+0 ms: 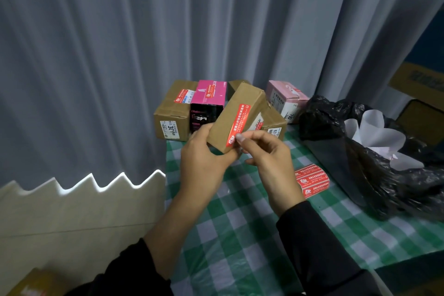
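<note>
1. Fingers (201,131) of your left hand (206,161) curl round the lower end of the small cardboard box (230,115), holding it tilted in the air above the worktop (240,235); your right hand (269,158) pinches the bottom end of the red sticker (239,122) on its face.
2. Your worktop wears a green checked cloth.
3. A black bag (384,187) with white paper inside sits at your right.
4. A pile of parcels (173,108) stands behind the held box.
5. A roll of red stickers (311,180) lies just beside your right wrist.
</note>
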